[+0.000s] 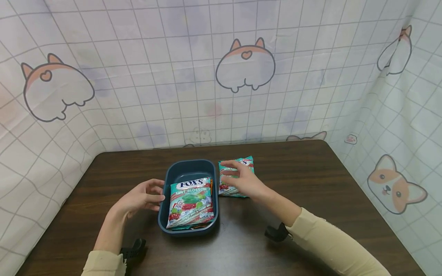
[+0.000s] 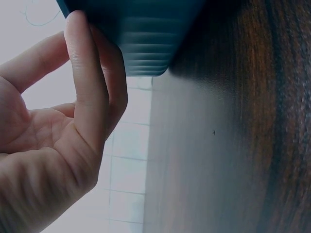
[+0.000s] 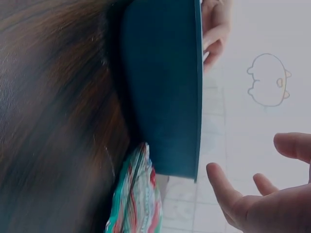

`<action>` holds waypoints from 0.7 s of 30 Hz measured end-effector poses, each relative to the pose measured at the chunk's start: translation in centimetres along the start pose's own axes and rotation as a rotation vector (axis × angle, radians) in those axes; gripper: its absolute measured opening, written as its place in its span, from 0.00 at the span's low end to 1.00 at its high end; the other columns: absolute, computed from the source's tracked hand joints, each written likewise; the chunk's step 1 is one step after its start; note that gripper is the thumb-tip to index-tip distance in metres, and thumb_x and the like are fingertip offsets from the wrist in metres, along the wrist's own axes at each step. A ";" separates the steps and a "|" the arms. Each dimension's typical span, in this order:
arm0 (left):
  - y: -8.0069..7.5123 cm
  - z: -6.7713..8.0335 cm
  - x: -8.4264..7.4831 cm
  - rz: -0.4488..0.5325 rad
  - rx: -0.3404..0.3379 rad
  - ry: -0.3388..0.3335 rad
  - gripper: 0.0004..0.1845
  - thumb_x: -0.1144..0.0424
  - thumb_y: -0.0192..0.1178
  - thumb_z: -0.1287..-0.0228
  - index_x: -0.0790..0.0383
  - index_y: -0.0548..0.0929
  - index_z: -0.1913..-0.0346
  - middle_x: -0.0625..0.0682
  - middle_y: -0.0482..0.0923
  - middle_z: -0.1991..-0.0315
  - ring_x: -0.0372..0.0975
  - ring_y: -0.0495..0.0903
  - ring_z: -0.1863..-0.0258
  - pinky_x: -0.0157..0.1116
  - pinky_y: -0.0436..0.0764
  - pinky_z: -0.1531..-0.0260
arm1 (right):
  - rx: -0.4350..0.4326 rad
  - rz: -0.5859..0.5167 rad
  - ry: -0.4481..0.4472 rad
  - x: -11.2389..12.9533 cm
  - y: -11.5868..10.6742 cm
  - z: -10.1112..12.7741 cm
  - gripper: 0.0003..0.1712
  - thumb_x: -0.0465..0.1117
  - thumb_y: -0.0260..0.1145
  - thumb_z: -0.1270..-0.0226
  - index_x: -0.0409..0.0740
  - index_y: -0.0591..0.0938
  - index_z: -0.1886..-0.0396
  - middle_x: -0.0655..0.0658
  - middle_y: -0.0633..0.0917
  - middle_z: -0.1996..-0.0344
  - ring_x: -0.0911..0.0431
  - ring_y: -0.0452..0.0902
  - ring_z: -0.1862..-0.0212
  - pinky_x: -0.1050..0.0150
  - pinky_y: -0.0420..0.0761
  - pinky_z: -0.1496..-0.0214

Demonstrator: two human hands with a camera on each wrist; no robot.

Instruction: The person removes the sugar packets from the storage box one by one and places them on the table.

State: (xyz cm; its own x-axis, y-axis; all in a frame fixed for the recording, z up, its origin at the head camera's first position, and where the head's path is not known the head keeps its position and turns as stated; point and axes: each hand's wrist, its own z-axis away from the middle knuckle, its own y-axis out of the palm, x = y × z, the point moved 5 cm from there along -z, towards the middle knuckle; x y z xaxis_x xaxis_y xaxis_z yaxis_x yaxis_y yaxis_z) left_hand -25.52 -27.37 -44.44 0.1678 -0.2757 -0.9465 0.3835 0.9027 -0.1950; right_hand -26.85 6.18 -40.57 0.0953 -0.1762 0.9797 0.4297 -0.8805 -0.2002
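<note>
The head view is evenly and softly lit, sharp at the centre, with wide-angle bending of the backdrop (image 1: pixel 221 76) grid toward the edges. The dark tabletop (image 1: pixel 310 172) carries a faint sheen and soft shadows under the forearms. Both wrist views are dimmer and bluish, the close left hand (image 2: pixel 63 131) and right hand (image 3: pixel 262 194) blurred, the backdrop behind washed out pale.
</note>
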 end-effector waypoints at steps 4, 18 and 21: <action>0.1 0.1 -0.1 0.004 -0.001 0.000 0.33 0.69 0.64 0.29 0.73 0.61 0.28 0.63 0.74 0.53 0.48 0.81 0.61 0.44 0.87 0.59 | 0.005 -0.027 -0.004 0.2 0.7 0.0 0.32 0.39 0.66 0.25 0.39 0.68 0.25 0.35 0.71 0.29 0.41 0.70 0.30 0.47 0.78 0.37; 0.0 -0.1 0.3 0.040 0.003 -0.008 0.33 0.68 0.64 0.28 0.72 0.60 0.28 0.63 0.74 0.50 0.47 0.81 0.60 0.44 0.87 0.58 | 0.098 -0.194 -0.026 1.1 3.7 -0.3 0.30 0.35 0.65 0.24 0.40 0.68 0.27 0.35 0.71 0.29 0.40 0.69 0.29 0.49 0.79 0.39; 0.0 -0.1 0.6 0.050 0.007 -0.006 0.33 0.68 0.64 0.28 0.72 0.60 0.28 0.64 0.73 0.49 0.47 0.81 0.59 0.44 0.87 0.58 | 0.120 -0.198 -0.026 1.2 4.4 -0.3 0.30 0.36 0.65 0.24 0.40 0.68 0.27 0.35 0.71 0.29 0.40 0.68 0.29 0.49 0.78 0.38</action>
State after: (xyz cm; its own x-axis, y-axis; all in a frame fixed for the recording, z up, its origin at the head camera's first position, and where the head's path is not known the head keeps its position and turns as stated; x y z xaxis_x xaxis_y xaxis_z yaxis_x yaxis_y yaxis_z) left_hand -25.57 -27.50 -44.99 0.1924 -0.2328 -0.9533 0.3807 0.9131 -0.1462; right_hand -25.13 1.92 -40.25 0.0210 0.0070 0.9998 0.5461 -0.8377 -0.0056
